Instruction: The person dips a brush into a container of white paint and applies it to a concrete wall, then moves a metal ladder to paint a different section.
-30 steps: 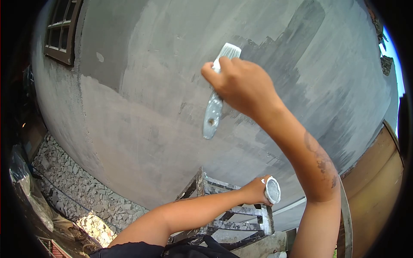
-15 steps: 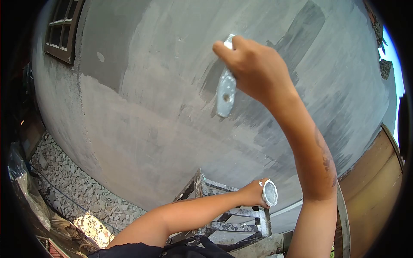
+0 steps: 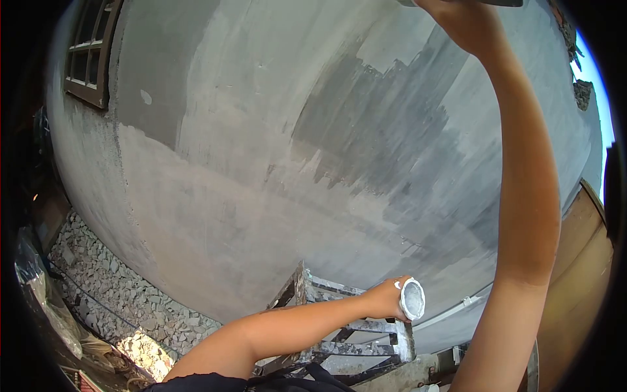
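My right hand (image 3: 467, 25) is raised at the top edge of the view, closed on a flat brush-like tool (image 3: 506, 2) that is mostly cut off by the frame. The grey wall (image 3: 228, 163) fills the middle, with a darker patch (image 3: 372, 111) below and left of that hand. Low in the view, my left hand (image 3: 384, 299) grips a small round cup (image 3: 412, 299) with a white-smeared rim, its opening facing me. The cup is over the top of a paint-stained ladder (image 3: 356, 347).
A brown-framed window (image 3: 95, 55) is at the upper left. Grey rubble (image 3: 130, 281) lies along the wall's foot, beside plastic sheeting (image 3: 46, 300). A brown panel (image 3: 581, 261) stands at the right. A pale pipe (image 3: 457, 307) runs low along the wall.
My right hand has moved up and to the right with the tool, uncovering a larger dark patch on the wall. My left hand and the cup have stayed nearly in place.
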Demonstrator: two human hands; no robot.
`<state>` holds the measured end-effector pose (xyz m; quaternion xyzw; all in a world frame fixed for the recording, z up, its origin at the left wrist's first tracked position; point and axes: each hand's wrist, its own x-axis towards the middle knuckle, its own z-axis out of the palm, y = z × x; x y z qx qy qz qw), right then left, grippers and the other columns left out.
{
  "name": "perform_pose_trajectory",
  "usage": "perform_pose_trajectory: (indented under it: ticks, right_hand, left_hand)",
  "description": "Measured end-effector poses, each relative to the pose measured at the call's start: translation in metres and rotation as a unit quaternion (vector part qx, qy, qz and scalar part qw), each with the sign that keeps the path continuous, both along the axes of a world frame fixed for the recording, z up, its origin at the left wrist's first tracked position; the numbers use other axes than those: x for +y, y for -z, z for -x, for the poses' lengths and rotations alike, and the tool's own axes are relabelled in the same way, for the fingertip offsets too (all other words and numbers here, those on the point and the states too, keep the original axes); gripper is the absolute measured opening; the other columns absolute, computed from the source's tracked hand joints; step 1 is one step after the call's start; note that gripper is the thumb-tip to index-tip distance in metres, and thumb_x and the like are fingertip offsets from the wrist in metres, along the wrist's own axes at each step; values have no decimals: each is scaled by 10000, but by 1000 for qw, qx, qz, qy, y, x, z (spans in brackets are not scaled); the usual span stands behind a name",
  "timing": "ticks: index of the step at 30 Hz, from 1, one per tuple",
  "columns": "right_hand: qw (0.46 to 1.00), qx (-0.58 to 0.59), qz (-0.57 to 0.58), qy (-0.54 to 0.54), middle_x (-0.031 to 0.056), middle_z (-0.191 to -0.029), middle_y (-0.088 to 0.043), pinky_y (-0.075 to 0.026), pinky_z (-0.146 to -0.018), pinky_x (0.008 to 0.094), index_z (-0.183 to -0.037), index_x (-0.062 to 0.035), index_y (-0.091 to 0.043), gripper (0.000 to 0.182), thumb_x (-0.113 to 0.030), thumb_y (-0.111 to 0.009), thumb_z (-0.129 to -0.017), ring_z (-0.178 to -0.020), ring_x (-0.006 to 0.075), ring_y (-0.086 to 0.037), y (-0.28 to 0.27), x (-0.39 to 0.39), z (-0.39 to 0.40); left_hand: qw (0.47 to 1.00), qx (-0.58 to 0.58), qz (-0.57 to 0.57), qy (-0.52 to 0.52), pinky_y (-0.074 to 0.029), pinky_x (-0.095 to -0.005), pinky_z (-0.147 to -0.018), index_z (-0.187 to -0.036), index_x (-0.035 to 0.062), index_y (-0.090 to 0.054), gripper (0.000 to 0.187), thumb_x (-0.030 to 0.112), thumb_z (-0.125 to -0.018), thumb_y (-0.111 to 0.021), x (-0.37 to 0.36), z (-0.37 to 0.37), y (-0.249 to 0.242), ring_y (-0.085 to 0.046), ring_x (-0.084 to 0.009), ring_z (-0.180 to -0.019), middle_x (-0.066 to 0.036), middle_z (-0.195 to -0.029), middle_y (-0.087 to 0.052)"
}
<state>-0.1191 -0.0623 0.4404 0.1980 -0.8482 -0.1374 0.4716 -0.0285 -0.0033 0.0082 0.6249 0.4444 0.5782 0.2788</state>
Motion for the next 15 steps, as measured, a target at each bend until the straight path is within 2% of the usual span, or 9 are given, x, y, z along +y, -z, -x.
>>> perform_pose_trajectory:
  ticks: [2, 3, 4, 8, 11, 12, 13, 14, 15]
  right_hand:
    - [952, 82, -279, 96, 94, -873, -726, -562, -615, 286, -1112, -57, -669, 238, -75, -729, -883, -697, 188, -696, 8, 35, 25]
    - [898, 92, -419, -98, 101, -867, -691, -583, -631, 331, -1069, -54, -644, 236, -7, -707, -847, -722, 224, -698, 35, 12, 29]
    - [945, -31, -298, 129, 140, -750, -657, -566, -561, 411, -865, -45, -595, 74, -7, -656, -848, -734, 288, -728, 89, -1, 27]
    - [934, -195, -293, 52, 150, -715, -635, -579, -588, 420, -852, -62, -555, 109, -44, -662, -843, -700, 326, -717, 187, -16, 14]
    - [969, -208, -131, -12, 120, -824, -715, -567, -632, 412, -1088, -77, -645, 185, -82, -666, -904, -699, 288, -705, 113, -9, 15]
    - [983, -168, -45, 66, 145, -872, -728, -577, -686, 412, -1130, -92, -660, 249, -123, -717, -890, -753, 297, -720, 77, -15, 2]
    - [990, -20, -136, -32, 148, -915, -734, -583, -658, 399, -1169, -96, -658, 326, -89, -744, -854, -756, 264, -726, 29, 36, 30]
    - [996, -19, -20, 85, 121, -899, -706, -524, -767, 343, -1129, -36, -660, 282, -129, -675, -863, -843, 211, -677, 1, 0, -5]
    - [996, 18, -60, -69, 111, -909, -712, -524, -757, 352, -1125, -53, -662, 285, -121, -668, -848, -840, 216, -679, -36, 27, 5]
  left_hand:
    - [1000, -4, -17, -8, -522, -396, -927, -1162, 56, -566, 720, 253, -594, -964, 1, 0, 1, -663, -304, -1073, -144, -1125, -668]
    - [1000, -5, -11, -8, -522, -396, -927, -1162, 56, -566, 720, 253, -594, -964, 2, -1, 5, -663, -304, -1073, -144, -1125, -668]
    - [1000, 5, -7, -10, -521, -397, -931, -1173, 55, -561, 733, 254, -595, -966, 5, -2, 9, -663, -309, -1077, -145, -1127, -668]
    - [1000, 28, 4, -3, -521, -398, -940, -1198, 56, -553, 759, 260, -597, -969, 2, -2, 7, -664, -315, -1086, -144, -1131, -668]
    - [999, 37, 6, 0, -520, -397, -941, -1206, 56, -553, 765, 259, -597, -970, 0, -2, 4, -664, -315, -1086, -144, -1129, -671]
    - [999, 36, 6, -2, -520, -397, -941, -1206, 56, -553, 765, 259, -597, -970, 0, -2, 4, -664, -315, -1086, -144, -1129, -671]
    - [1000, 28, 6, -2, -521, -397, -938, -1208, 56, -555, 765, 254, -596, -969, 0, -3, 4, -664, -314, -1086, -144, -1128, -672]
    - [1000, 19, 4, -2, -521, -397, -935, -1210, 56, -556, 766, 250, -595, -968, 0, -2, 4, -664, -314, -1085, -145, -1127, -674]
    - [1000, 19, 3, -4, -521, -397, -935, -1210, 56, -556, 766, 250, -595, -968, 0, -1, 2, -664, -314, -1085, -145, -1127, -674]
